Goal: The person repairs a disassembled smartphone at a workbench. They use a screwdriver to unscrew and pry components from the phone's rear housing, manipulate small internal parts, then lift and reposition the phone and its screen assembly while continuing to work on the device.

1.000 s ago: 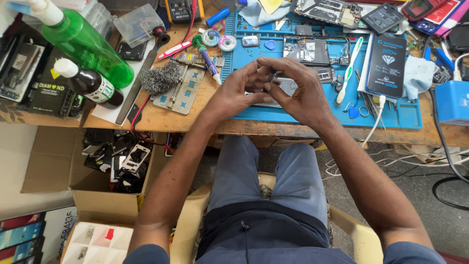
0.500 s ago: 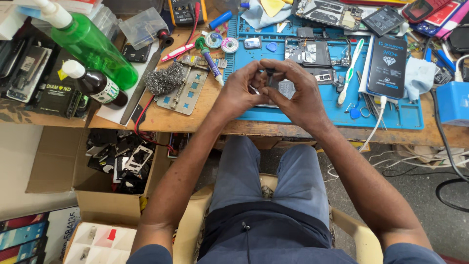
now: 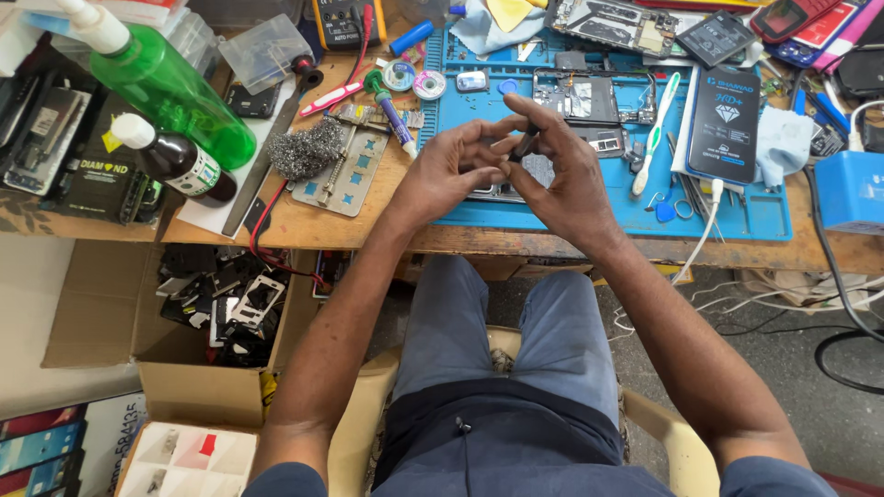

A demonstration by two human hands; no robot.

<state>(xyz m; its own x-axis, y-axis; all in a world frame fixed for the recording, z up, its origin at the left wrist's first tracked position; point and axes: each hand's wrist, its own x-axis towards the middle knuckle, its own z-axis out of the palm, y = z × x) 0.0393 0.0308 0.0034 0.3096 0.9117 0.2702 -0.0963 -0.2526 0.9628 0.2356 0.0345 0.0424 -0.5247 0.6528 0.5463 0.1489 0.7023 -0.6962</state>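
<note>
Far left on counter (image 3: 304, 225): green spray bottle (image 3: 170, 87); dark bottle (image 3: 175, 164), white label. Centre, over blue mat (image 3: 737, 207): left hand (image 3: 451, 170) and right hand (image 3: 566, 175), fingers pinched together on small dark tool (image 3: 525, 144). Right: black rectangular package (image 3: 727, 110).

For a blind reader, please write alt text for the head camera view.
A seated person's left hand and right hand meet over a blue work mat, pinching a small dark tool. Phone parts, a green spray bottle and steel wool surround them.
</note>
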